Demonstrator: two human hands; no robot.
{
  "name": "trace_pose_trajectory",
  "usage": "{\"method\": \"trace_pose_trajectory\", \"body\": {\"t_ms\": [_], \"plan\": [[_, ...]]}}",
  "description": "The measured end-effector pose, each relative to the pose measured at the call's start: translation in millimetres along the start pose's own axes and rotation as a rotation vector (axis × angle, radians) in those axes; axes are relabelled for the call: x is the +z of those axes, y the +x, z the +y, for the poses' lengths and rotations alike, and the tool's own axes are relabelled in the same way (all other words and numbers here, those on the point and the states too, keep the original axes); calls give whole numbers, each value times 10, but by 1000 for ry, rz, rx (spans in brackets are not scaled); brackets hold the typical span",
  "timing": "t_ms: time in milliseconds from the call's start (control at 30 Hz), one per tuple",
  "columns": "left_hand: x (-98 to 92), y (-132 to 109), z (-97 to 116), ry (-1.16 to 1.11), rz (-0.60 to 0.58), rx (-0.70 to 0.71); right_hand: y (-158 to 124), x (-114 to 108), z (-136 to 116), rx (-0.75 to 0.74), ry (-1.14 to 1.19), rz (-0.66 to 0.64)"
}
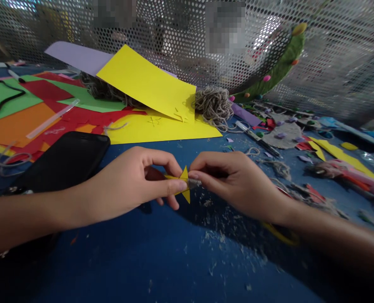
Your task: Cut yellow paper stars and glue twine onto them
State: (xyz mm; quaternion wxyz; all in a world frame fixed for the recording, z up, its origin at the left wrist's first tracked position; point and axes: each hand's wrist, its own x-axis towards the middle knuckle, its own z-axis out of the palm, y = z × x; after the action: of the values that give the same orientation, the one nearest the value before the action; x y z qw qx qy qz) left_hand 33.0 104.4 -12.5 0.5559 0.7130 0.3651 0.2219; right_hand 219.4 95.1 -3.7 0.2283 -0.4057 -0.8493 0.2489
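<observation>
A small yellow paper star (186, 195) is pinched between the thumb and fingers of my left hand (136, 181), held above the blue table. Part of the star is hidden behind those fingers. Close by on the right, my right hand (234, 176) has its thumb and forefinger pressed together. A small, greyish, see-through piece of tape (193, 183) shows at its fingertips and meets the star's right side. Beyond my hands lies a yellow sheet (161, 128) with a star outline drawn on it. Another yellow sheet (149, 84) leans over it.
A black phone (76, 158) lies left of my left hand, near red, green and orange paper (19, 122). Grey yarn (214, 105), a marker (258, 139) and scraps are at the right. A perforated screen (174, 46) stands behind the blue table (126, 261).
</observation>
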Motion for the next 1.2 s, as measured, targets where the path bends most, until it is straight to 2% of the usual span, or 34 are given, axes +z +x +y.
{"method": "trace_pose_trajectory", "body": {"t_ms": [200,333,567,733,867,1067,1200], "plan": [[0,-7,10,-5,76,45,18,-2,19,18,-4,19],[6,-15,37,150,148,162,18,-13,-4,30,2,43],[-15,-81,77,498,181,416,4,-48,-32,119,178,-82],[-26,-88,63,566,209,443,16,-62,-34,104,252,-122],[-22,-96,52,637,183,525,27,-58,-29,79,335,-171],[-20,-122,32,719,220,617,29,-68,-34,101,363,-182],[-32,-119,-4,746,101,571,9,-67,-1,117,296,-203]]}}
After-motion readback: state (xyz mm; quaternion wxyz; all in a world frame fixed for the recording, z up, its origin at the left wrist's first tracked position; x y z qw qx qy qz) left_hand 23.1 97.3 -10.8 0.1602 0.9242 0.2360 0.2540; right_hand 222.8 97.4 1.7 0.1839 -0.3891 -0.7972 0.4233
